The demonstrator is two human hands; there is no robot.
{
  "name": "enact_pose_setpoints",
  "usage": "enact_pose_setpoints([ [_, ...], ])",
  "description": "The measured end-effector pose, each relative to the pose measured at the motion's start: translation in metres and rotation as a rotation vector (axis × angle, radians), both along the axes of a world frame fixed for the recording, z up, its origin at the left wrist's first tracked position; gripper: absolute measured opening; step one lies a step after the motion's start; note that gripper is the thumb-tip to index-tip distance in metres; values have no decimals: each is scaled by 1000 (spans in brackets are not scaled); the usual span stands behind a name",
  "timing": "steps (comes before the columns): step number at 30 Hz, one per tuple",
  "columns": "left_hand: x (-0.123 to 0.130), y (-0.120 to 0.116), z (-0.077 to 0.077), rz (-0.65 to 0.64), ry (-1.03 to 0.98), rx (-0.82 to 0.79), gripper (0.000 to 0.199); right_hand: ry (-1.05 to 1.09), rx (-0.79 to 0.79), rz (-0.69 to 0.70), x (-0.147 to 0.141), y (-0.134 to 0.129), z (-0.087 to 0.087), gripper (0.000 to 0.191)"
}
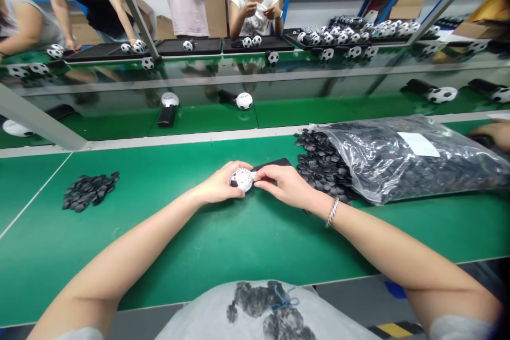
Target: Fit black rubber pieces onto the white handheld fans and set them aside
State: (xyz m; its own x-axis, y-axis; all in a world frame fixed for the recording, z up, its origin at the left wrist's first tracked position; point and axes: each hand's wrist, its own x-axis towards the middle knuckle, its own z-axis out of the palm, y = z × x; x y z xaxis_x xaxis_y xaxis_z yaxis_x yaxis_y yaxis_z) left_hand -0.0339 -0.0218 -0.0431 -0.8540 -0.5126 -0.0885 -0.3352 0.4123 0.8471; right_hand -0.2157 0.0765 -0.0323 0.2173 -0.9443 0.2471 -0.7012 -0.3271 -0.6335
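A green tabletop (199, 255) spans the foreground, with a clear plastic bag (446, 178) of black pieces on its right side. A heap of loose black pieces (321, 162) spills from the bag's mouth; a smaller pile (91, 191) sits far left. Between them, the left hand (219, 183) curls around the white ball of a football-patterned unit (244, 180). The right hand (285, 183), thumb and fingertips nearly together, touches its neck; whether it pinches anything, I cannot tell
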Motion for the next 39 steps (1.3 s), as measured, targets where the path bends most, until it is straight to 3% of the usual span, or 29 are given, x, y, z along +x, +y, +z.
enact_pose_setpoints([
  [7,1,1,3,-27,-1,-63,56,-75,4,31,3,-6,-6,8],
  [13,-6,10,-1,93,27,-113,51,-7,2,28,2,-12,-10,9],
  [19,-6,5,-5,106,57,-98,50,126,-39,203,-3,0,-8,14],
  [23,-4,-5,-6,113,53,-14,51,244,-2,312,15,18,-16,26],
  [29,-3,-3,-3,79,32,-37,51,321,59,263,45,18,-30,25],
  [36,-3,-2,-4,62,31,-64,51,149,182,339,42,15,-16,6],
  [39,-2,-5,-4,14,46,-88,51,71,168,244,26,15,-8,11],
])
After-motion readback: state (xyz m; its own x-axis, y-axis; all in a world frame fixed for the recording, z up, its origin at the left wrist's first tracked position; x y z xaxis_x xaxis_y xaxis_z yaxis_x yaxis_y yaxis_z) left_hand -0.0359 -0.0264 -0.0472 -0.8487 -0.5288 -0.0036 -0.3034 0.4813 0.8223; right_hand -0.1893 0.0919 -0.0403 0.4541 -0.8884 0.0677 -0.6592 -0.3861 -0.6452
